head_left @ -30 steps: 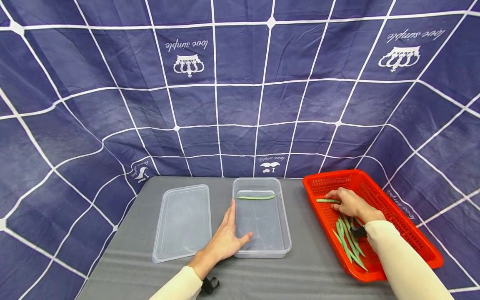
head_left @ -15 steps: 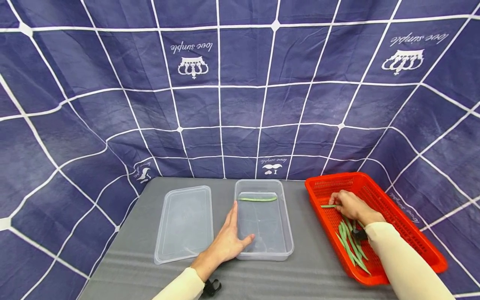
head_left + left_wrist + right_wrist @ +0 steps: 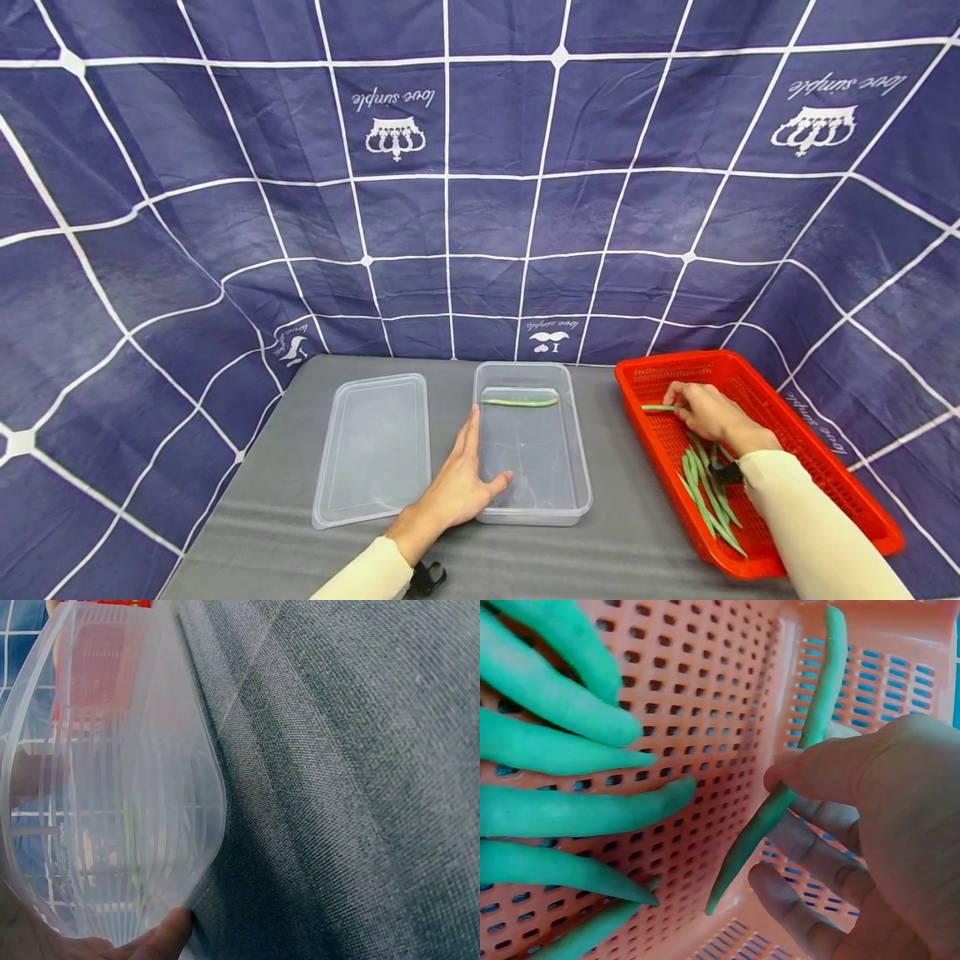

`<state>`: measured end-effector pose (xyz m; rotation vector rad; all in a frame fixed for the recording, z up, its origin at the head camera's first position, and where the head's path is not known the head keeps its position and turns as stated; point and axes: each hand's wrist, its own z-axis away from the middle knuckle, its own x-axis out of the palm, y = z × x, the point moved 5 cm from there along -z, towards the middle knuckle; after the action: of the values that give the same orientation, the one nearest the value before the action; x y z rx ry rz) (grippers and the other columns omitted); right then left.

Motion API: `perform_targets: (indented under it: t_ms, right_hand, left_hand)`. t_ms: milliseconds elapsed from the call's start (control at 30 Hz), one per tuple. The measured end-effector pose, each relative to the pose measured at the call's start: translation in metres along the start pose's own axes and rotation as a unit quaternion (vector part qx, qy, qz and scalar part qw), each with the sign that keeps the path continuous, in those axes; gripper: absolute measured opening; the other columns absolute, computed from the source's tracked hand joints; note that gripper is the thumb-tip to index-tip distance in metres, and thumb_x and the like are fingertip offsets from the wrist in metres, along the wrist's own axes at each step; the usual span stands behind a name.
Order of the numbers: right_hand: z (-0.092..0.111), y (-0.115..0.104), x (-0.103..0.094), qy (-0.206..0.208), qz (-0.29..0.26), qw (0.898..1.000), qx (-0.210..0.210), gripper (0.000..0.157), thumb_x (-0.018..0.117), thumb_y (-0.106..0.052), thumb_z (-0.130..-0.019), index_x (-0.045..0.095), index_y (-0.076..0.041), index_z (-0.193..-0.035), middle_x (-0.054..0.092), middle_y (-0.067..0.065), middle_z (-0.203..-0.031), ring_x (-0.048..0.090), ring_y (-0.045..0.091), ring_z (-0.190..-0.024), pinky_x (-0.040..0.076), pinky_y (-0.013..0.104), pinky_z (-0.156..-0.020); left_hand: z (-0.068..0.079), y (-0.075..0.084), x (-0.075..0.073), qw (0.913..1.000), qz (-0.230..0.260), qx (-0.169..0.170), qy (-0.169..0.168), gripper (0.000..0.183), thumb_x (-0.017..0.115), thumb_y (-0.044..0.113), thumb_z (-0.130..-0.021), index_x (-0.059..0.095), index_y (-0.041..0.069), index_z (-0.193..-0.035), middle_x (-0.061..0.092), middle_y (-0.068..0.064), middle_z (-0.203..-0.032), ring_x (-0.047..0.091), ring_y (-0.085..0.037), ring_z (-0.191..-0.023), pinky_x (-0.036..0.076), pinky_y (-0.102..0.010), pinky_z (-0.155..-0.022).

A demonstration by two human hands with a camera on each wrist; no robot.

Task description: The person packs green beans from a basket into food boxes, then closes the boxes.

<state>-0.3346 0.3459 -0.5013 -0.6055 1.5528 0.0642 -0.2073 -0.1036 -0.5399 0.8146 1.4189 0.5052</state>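
My right hand (image 3: 708,414) is inside the red basket (image 3: 862,506) and pinches one green bean (image 3: 826,682) between thumb and fingertips. In the right wrist view that bean slants across the fingers, both its ends free. Several more green beans (image 3: 703,492) lie on the basket floor beneath the wrist. With straight fingers and the thumb spread, my left hand (image 3: 455,487) rests along the left side of a clear plastic container (image 3: 583,467). A single green bean (image 3: 521,402) lies crosswise at the container's far end.
A clear flat lid (image 3: 375,450) lies on the grey tabletop (image 3: 285,558), left of the container. Behind the table and along both sides hangs a blue cloth (image 3: 495,212) with white grid lines. Grey table surface separates container and basket.
The head view has shifted slightly, so everything sits a little lower and further right. My right hand keeps the bean within the basket, its fingers slightly repositioned. My left hand stays at the container.
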Motion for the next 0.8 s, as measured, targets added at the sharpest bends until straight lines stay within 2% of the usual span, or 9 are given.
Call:
perform_targets:
  t_ms: [400,600,800]
  right_hand:
    - [0.003,-0.014,-0.019,0.046,0.02,0.999,-0.001,0.022,0.077,0.006,-0.093,0.072,-0.011,-0.106,0.069,-0.004,-0.085,0.06,0.009,-0.076,0.051,0.033,-0.069]
    - [0.0,-0.032,-0.035,0.071,0.032,0.997,-0.017,0.024,0.078,0.006,-0.09,0.072,-0.01,-0.108,0.071,-0.002,-0.088,0.062,0.012,-0.078,0.052,0.036,-0.069]
    - [-0.006,-0.054,-0.045,0.082,0.034,0.996,-0.013,0.026,0.079,0.005,-0.091,0.072,-0.01,-0.111,0.076,0.001,-0.095,0.068,0.017,-0.081,0.054,0.04,-0.068]
  left_hand:
    - [0.0,0.002,0.002,1.0,-0.003,0.002,0.008,0.129,0.09,0.042,-0.099,0.003,0.01,-0.189,0.023,-0.022,-0.194,0.043,-0.049,-0.172,0.043,-0.065,-0.137]
    - [0.001,0.001,0.002,1.0,-0.002,0.0,0.008,0.129,0.09,0.041,-0.098,0.004,0.009,-0.189,0.024,-0.022,-0.194,0.042,-0.048,-0.173,0.043,-0.064,-0.137]
    - [0.001,0.0,0.001,0.9999,0.0,0.006,0.013,0.127,0.089,0.042,-0.099,0.005,0.009,-0.189,0.026,-0.022,-0.193,0.045,-0.049,-0.171,0.046,-0.065,-0.135]
